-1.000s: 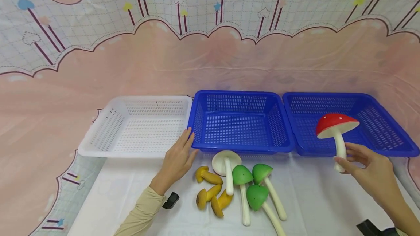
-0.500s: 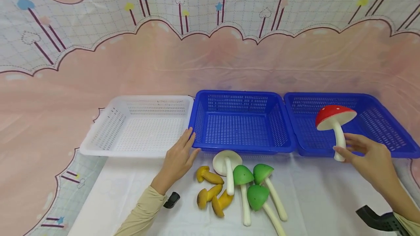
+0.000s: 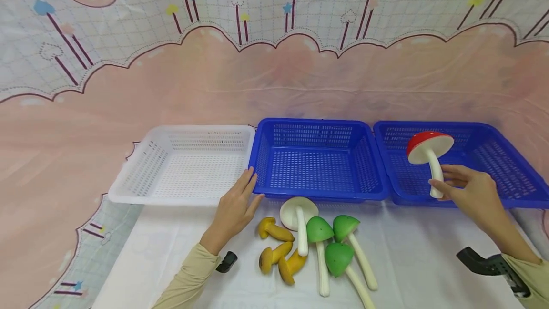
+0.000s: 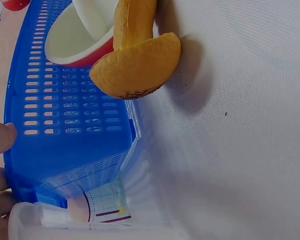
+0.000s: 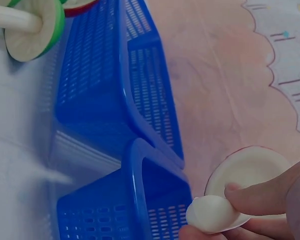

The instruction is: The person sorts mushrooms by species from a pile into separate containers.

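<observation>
My right hand [image 3: 469, 194] pinches the white stem of a red-capped toy mushroom [image 3: 430, 146], holding it upright and slightly tilted over the right blue basket [image 3: 521, 168]. In the right wrist view, thumb and fingers close on the stem end [image 5: 210, 214]. My left hand [image 3: 233, 209], fingers extended, touches the near left corner of the middle blue basket [image 3: 317, 194], beside the white basket [image 3: 171, 201]. Before the middle basket lie another red-edged mushroom [image 4: 75, 37] with its pale underside up, several green-capped mushrooms [image 3: 338, 257], and several small yellow-brown mushrooms [image 3: 274, 229].
The three baskets stand in a row along the back of a white-covered table [image 3: 411, 261]. Behind them hangs a pink patterned cloth [image 3: 300, 80]. Black wrist mounts [image 3: 478, 261] sit at both forearms.
My right hand has carried the red-capped mushroom up and farther over the right basket, slightly leftward. My left hand stays at the middle basket's corner, and the lying mushrooms have not moved.
</observation>
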Tool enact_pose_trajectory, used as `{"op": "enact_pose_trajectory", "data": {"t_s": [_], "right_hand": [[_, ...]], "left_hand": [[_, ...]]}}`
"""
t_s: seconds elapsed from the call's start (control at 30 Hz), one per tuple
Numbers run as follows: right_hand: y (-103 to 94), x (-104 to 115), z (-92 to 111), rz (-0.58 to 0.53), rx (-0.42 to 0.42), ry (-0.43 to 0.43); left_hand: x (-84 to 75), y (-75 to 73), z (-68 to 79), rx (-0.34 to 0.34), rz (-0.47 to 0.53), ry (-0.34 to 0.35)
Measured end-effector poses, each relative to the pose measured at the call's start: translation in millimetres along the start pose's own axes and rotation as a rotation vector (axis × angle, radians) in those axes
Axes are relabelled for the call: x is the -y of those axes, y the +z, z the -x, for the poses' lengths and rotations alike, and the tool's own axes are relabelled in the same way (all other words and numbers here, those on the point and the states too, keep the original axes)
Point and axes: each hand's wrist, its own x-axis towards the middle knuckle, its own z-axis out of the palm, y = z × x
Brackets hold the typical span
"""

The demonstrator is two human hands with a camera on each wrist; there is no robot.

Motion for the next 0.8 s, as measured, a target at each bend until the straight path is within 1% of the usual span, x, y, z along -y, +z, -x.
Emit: {"op": "enact_pose_trajectory", "data": {"t_s": [0.2, 0.3, 0.47, 0.67, 0.8], "right_hand": [[8.6, -7, -16, -0.047, 0.04, 0.033], [14.3, -13, -25, -0.051, 0.053, 0.054], [23.6, -21, -37, -0.022, 0.077, 0.09], [31.7, -29, -50, 0.01, 0.1, 0.091], [37.6, -33, -57, -0.01, 0.125, 0.091]], "left_hand": [[-0.8, 0.0, -0.6, -0.006, -0.003, 0.003], [-1.1, -0.3, -0.7, -0.016, -0.011, 0.011], [-1.8, -0.8, -0.2, -0.019, -0.025, 0.02], [-1.2, 0.5, 0.2, -0.042, -0.03, 0.037], [0.3, 1.4, -0.1, -0.04, -0.038, 0.036]]}}
